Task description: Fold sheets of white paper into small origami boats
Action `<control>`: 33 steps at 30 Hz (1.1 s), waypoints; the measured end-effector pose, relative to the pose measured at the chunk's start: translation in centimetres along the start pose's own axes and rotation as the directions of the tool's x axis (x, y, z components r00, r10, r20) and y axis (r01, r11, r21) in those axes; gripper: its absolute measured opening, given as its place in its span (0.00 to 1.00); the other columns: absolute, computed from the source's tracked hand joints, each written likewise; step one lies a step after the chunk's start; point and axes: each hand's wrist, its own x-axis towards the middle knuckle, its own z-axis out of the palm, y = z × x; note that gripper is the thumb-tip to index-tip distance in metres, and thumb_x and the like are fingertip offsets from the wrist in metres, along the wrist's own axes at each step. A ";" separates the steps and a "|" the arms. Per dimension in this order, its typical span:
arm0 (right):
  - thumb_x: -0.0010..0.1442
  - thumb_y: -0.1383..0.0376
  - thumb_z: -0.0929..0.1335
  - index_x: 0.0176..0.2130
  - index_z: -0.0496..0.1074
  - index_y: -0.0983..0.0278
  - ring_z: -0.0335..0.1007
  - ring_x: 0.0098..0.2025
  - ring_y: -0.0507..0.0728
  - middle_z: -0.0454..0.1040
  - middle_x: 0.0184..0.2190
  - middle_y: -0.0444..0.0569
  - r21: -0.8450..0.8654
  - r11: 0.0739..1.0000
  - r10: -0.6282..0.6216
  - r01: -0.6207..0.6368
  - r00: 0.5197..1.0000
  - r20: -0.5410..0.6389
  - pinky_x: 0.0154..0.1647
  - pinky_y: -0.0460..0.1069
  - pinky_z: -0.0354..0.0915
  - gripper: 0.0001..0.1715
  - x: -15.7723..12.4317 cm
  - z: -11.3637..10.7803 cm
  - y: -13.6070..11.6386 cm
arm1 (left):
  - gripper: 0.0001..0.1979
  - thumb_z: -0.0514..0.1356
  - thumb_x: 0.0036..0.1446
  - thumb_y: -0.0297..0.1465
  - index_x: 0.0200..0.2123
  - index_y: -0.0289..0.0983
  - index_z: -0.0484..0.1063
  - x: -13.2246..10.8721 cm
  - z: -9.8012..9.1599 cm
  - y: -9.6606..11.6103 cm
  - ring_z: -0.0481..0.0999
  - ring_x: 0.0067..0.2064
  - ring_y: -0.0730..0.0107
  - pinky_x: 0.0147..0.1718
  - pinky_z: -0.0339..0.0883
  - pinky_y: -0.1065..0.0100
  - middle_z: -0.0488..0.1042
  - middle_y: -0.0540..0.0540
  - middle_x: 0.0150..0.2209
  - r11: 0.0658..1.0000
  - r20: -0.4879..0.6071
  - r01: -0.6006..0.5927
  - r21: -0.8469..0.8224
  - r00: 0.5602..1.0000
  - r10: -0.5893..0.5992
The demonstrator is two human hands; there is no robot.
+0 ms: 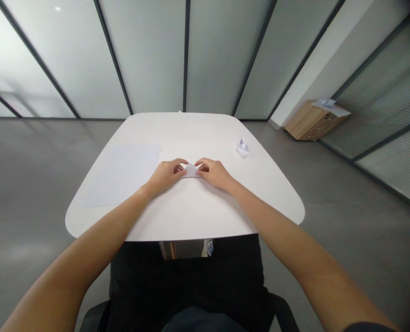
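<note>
From the head view, the left hand (165,177) and right hand (213,174) are nearly closed, pinching a folded paper (191,170) between their fingertips near the middle of the table (191,216). A flat sheet (121,175) lies on the table's left side, a paper boat (242,147) toward its right edge.

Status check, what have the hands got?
Left hand and right hand pinching folded white paper. Paper boat ahead right; white paper sheet to the left.
</note>
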 end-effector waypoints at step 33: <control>0.59 0.59 0.73 0.52 0.70 0.57 0.80 0.35 0.54 0.76 0.46 0.46 0.302 0.949 -0.044 0.086 0.989 -0.143 0.42 0.53 0.79 0.22 -0.2 1.5 -1.5 | 0.27 0.66 0.63 0.45 0.61 0.42 0.68 -0.2 0.5 1.4 0.80 0.34 0.69 0.36 0.71 0.69 0.80 0.51 0.31 0.847 0.043 0.159 -0.507 0.986 -0.159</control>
